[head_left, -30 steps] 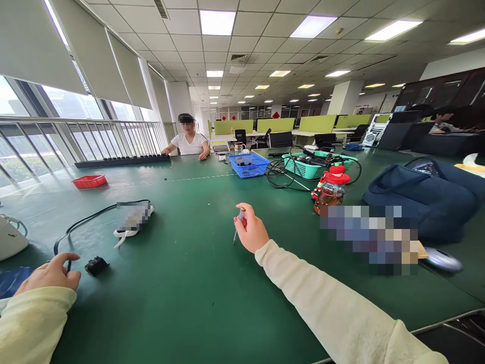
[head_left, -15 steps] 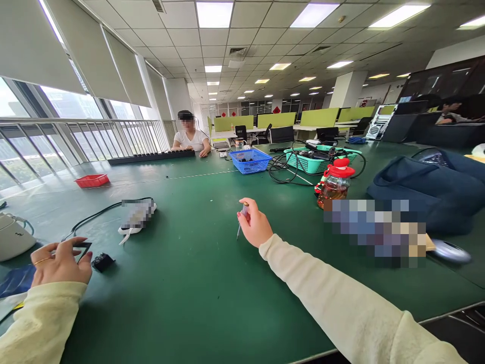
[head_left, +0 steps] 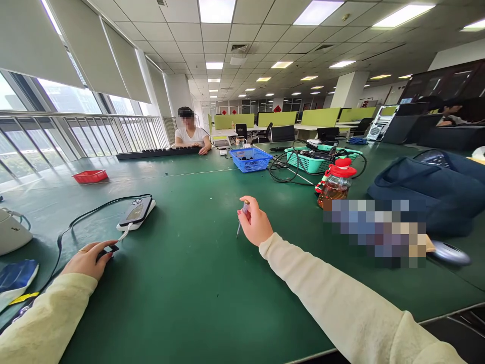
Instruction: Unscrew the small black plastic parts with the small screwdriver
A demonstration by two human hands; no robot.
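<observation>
While a white device (head_left: 12, 233) is standing at the left edge of the dark green tabletop (head_left: 189, 283), a blue-and-white packet (head_left: 18, 275) is lying nearer, beside a black cable (head_left: 59, 243). The left hand (head_left: 85, 259) is pinching a small black part (head_left: 109, 249) low over the tabletop; the fingers are hiding much of it, so whether it is one piece or more cannot be told. A red tray (head_left: 90, 176) is sitting farther back. Just beyond the part, a phone (head_left: 136, 208) is lying on a white slab (head_left: 121, 227). A co-worker (head_left: 191, 134) is sitting across the tabletop.

Well apart from the left hand, the right hand (head_left: 256, 226) is gripping what is looking like a slim screwdriver (head_left: 245, 207), its shaft slanting downward. Progress is seeming early: both hands are already holding something, but the tool is not touching the part, and any working of one on the other is standing undone.

Farther right, a blue basket (head_left: 251, 163), a teal basket (head_left: 308, 164), a red-lidded bottle (head_left: 336, 188) and a navy bag (head_left: 424, 197) are following in turn.
</observation>
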